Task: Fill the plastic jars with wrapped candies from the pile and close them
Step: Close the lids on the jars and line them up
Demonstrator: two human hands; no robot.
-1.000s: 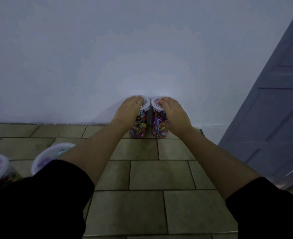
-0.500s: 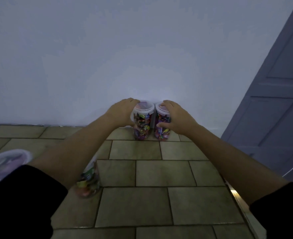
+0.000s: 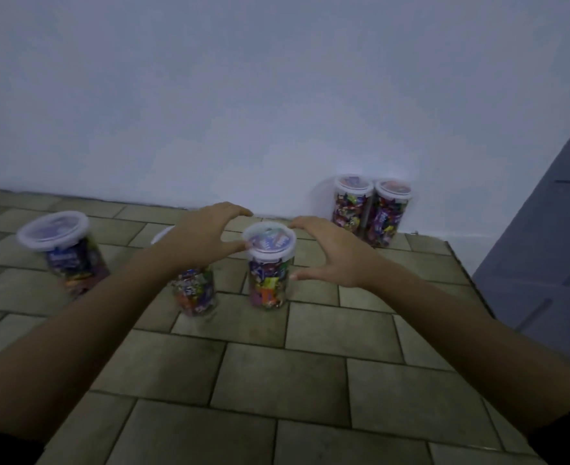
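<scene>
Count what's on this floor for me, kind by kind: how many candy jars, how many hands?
Candy jars against the wall: 2
Candy jars out on the tiles: 3
Hands: 2, the left hand and the right hand
Total: 7

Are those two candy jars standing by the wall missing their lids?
No, the left wall jar and the right wall jar are both capped with pale lids, and candies show through their sides.
</scene>
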